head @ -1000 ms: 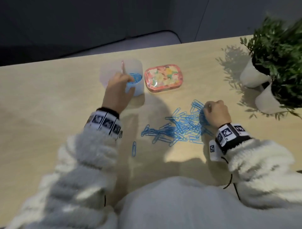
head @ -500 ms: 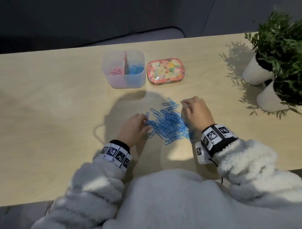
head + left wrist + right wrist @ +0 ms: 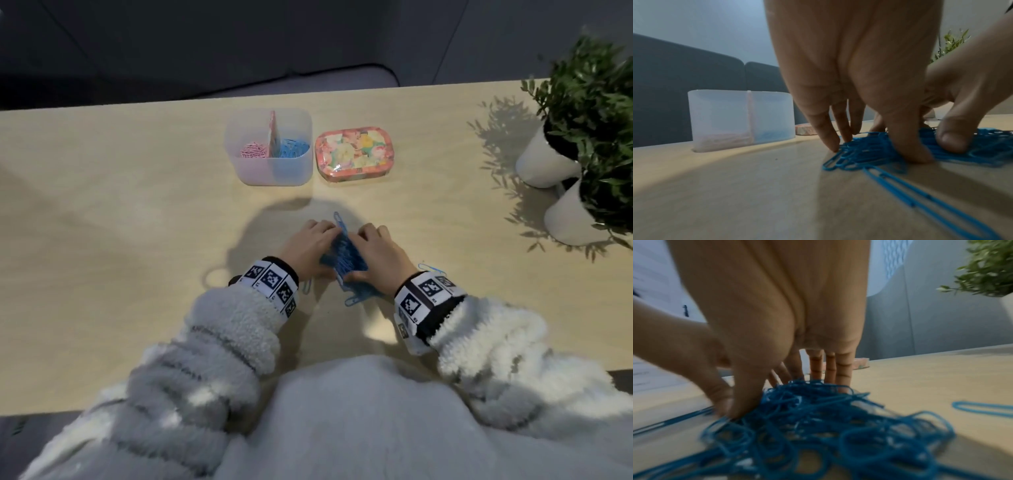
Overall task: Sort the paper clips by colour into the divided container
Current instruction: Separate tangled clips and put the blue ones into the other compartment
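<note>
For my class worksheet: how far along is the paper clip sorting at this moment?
Done: pink clips and some blue clips lie in separate halves of the container. In hand: the left hand and right hand squeeze the blue pile together. Left: that pile and stray clips on the table.

Between my hands the paper clips (image 3: 346,257) are blue. My tub (image 3: 270,171) is frosted clear, holding pink and blue. The tin (image 3: 354,152) is flowery pink.
</note>
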